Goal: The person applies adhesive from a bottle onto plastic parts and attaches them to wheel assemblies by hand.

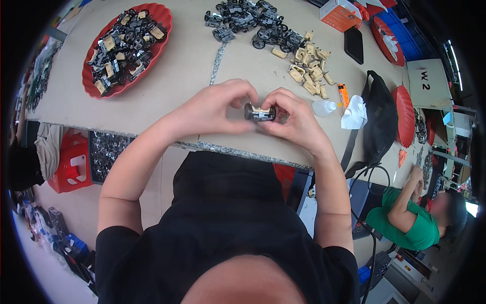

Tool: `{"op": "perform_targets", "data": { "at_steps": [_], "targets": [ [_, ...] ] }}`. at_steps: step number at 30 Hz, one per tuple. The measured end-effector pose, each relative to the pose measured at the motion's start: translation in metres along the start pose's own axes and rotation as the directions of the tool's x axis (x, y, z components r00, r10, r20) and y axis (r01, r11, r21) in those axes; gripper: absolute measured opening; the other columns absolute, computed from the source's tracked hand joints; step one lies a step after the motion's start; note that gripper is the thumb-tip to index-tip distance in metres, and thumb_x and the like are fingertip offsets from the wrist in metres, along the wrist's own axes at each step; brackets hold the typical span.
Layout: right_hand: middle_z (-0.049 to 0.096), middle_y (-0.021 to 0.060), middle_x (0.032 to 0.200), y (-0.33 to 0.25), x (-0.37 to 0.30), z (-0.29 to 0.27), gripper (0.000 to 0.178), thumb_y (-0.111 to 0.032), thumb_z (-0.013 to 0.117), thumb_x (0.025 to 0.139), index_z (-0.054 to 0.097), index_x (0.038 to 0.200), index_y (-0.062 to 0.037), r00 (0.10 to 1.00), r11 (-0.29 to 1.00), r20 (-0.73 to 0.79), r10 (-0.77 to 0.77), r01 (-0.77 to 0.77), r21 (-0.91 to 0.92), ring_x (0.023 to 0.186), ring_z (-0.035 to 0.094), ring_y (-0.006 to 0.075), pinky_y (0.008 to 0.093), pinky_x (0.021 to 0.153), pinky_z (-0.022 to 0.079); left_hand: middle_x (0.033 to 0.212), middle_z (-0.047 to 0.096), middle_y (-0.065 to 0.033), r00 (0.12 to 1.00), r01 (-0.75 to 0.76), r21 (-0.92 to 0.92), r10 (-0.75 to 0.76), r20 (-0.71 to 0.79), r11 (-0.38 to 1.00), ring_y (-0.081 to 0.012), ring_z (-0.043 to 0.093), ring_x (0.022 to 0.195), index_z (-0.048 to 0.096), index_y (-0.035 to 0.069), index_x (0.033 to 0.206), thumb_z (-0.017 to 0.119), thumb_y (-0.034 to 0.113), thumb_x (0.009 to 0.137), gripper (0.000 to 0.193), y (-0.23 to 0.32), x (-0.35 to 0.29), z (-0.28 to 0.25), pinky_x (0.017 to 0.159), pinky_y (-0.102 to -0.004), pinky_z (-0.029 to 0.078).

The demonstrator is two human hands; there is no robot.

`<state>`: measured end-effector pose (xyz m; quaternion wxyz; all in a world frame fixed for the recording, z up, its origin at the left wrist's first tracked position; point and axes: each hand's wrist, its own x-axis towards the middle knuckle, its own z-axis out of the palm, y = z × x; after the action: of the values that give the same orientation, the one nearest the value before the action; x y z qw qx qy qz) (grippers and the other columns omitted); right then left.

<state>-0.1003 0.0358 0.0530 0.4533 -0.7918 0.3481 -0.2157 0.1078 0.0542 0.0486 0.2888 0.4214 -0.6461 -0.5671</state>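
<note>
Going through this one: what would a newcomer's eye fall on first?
Likely the big red scalloped tray at upper left, heaped with black-wheeled parts. Next, the small wheeled part in the right grip, near the picture's centre, then the pile of cream pieces beyond it to the upper right.

1 letter and 1 numeral on pale panel (429, 87), small print on orange-and-white box (340, 15)

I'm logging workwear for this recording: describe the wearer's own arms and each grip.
The left grip and right grip are bare, without gloves. Both forearms are bare too, with no watch, bracelet or marking visible. The left sleeve and right sleeve are plain black and short.
</note>
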Motion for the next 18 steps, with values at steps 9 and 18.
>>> {"op": "perform_targets", "data": {
  "at_steps": [9,18],
  "targets": [
    [0.047,0.0035,0.083,0.016,0.004,0.013,0.022,-0.001,0.065,0.065,0.054,0.083,-0.0025,1.000,0.995,-0.022,-0.016,0.018,0.100,0.059,0.050,0.0074,0.0204,0.052,0.043,0.074,0.057,-0.0036,0.941,-0.272,0.615,0.338,0.010,0.740,-0.0210,0.056,0.070,0.055,0.006,0.077,0.065,0.007,0.058,0.021,-0.008,0.004,0.010,0.059,-0.0295,0.045],
    [0.048,0.0022,0.085,0.021,0.002,0.017,0.021,0.000,0.065,0.064,0.054,0.081,-0.0024,0.998,0.971,-0.026,0.058,-0.050,0.232,0.060,0.047,0.0054,0.0176,0.053,0.041,0.071,0.057,-0.0022,0.921,-0.307,0.484,0.384,-0.066,0.819,-0.0206,0.056,0.070,0.058,0.009,0.075,0.065,0.010,0.058,0.018,-0.025,0.006,0.013,0.060,-0.0317,0.044]
  ]
}}
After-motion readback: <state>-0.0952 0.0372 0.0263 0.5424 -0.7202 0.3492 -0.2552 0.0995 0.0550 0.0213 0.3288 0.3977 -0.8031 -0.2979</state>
